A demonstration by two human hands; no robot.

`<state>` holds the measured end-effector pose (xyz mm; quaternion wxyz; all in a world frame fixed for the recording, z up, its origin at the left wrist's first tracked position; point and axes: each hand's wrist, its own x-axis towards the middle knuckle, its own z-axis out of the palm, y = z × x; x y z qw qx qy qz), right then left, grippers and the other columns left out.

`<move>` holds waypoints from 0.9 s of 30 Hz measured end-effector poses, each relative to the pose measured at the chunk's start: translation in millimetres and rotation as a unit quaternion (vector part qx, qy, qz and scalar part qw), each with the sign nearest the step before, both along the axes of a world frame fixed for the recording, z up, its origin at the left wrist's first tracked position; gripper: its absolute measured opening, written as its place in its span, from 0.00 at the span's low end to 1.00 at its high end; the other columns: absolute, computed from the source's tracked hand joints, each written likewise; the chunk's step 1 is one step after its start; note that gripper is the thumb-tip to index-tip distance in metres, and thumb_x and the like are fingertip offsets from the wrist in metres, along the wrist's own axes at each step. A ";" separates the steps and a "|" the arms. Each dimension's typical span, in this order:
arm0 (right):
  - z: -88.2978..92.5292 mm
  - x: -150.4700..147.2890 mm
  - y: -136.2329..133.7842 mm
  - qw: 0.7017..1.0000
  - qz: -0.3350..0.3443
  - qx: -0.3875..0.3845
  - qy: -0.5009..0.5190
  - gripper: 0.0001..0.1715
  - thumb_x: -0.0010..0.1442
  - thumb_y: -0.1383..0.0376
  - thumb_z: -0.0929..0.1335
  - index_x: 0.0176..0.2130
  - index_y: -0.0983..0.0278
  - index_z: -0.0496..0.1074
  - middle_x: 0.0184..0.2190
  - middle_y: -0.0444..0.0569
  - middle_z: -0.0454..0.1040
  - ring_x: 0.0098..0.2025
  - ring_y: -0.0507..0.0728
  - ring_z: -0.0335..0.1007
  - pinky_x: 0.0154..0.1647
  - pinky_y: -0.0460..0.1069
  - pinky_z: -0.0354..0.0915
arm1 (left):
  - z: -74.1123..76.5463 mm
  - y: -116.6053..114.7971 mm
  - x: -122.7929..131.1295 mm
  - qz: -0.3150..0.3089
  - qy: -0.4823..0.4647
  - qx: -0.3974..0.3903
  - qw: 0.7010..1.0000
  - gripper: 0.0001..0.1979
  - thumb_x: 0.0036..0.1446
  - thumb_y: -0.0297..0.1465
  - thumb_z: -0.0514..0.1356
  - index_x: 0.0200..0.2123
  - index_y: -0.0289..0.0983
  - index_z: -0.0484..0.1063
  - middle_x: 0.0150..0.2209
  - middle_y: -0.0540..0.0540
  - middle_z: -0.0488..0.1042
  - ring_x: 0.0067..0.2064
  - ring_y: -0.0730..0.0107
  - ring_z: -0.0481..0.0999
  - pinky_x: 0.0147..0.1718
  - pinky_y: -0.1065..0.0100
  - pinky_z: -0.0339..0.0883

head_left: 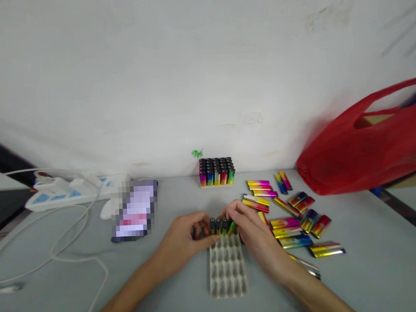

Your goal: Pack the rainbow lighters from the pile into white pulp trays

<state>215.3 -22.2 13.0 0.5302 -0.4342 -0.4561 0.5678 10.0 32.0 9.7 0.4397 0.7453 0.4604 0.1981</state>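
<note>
A pale tray [228,268] with rows of oval slots lies in front of me. Several black-topped lighters [218,225] stand side by side in its far row. My left hand [186,237] is curled round the left end of that row, its thumb in front of the lighters and its fingertips partly hidden behind them. At the row's right end, my right hand [250,230] has its fingers closed on a green-and-yellow lighter [232,227], which leans slightly. The fingers cover much of this lighter.
Behind the tray, a full block of upright lighters [217,171] stands by the wall. Loose shiny coloured lighters [290,233] lie scattered on the right, near a red bag [362,144]. On the left are a phone [136,209], a power strip [71,192] and a looping white cable [53,254].
</note>
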 end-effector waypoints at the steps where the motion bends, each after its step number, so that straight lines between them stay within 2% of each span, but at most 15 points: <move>1: 4.1 1.2 -0.2 1.000 0.005 -0.008 -0.001 0.19 0.73 0.47 0.70 0.38 0.59 0.72 0.38 0.45 0.70 0.43 0.59 0.64 0.46 0.51 0.61 | 0.0 -0.1 0.1 0.000 0.002 0.001 1.000 0.17 0.56 0.40 0.74 0.28 0.39 0.70 0.24 0.57 0.67 0.28 0.70 0.65 0.30 0.69 0.58; 7: 19.8 7.1 2.4 0.998 -0.011 0.018 -0.065 0.19 0.73 0.48 0.71 0.38 0.60 0.76 0.37 0.45 0.72 0.41 0.58 0.66 0.43 0.51 0.61 | 3.1 -1.2 1.8 0.000 0.013 0.012 1.000 0.17 0.57 0.41 0.73 0.29 0.39 0.71 0.24 0.57 0.67 0.28 0.69 0.66 0.30 0.69 0.58; 12: 12.7 13.5 4.4 0.985 -0.029 0.081 -0.151 0.16 0.77 0.53 0.69 0.39 0.59 0.77 0.36 0.45 0.75 0.40 0.58 0.69 0.43 0.52 0.61 | 1.9 -1.2 1.2 -0.003 0.008 0.006 1.000 0.16 0.58 0.41 0.73 0.29 0.39 0.73 0.24 0.57 0.68 0.28 0.69 0.66 0.30 0.69 0.58; 16: 8.2 20.4 8.4 0.958 -0.063 0.140 -0.243 0.13 0.76 0.56 0.70 0.40 0.58 0.80 0.38 0.48 0.80 0.44 0.62 0.73 0.48 0.54 0.63 | -0.1 -0.7 0.8 -0.007 0.002 0.004 1.000 0.15 0.59 0.40 0.73 0.31 0.38 0.74 0.25 0.57 0.69 0.28 0.70 0.66 0.30 0.69 0.58; 20: 8.5 22.2 9.2 0.946 -0.039 0.155 -0.281 0.09 0.76 0.60 0.70 0.50 0.54 0.83 0.46 0.50 0.84 0.51 0.66 0.77 0.57 0.59 0.64 | -0.4 -0.4 0.0 -0.014 0.000 0.005 1.000 0.16 0.59 0.40 0.73 0.30 0.38 0.73 0.25 0.57 0.70 0.29 0.70 0.67 0.30 0.69 0.58; 24: 10.8 20.3 2.0 0.954 -0.006 0.142 -0.264 0.19 0.78 0.63 0.67 0.63 0.51 0.77 0.60 0.50 0.80 0.62 0.66 0.73 0.66 0.61 0.62 | -1.8 -0.1 -0.7 -0.011 -0.005 0.005 1.000 0.16 0.60 0.40 0.73 0.30 0.39 0.72 0.25 0.57 0.69 0.28 0.70 0.67 0.30 0.69 0.58; 27: 14.6 21.1 -4.8 0.961 0.026 0.119 -0.247 0.24 0.77 0.66 0.65 0.67 0.50 0.73 0.61 0.49 0.77 0.64 0.65 0.71 0.67 0.61 0.63 | -2.0 0.1 -0.4 -0.012 -0.004 0.001 1.000 0.16 0.59 0.39 0.73 0.30 0.39 0.72 0.25 0.57 0.69 0.28 0.70 0.67 0.30 0.69 0.58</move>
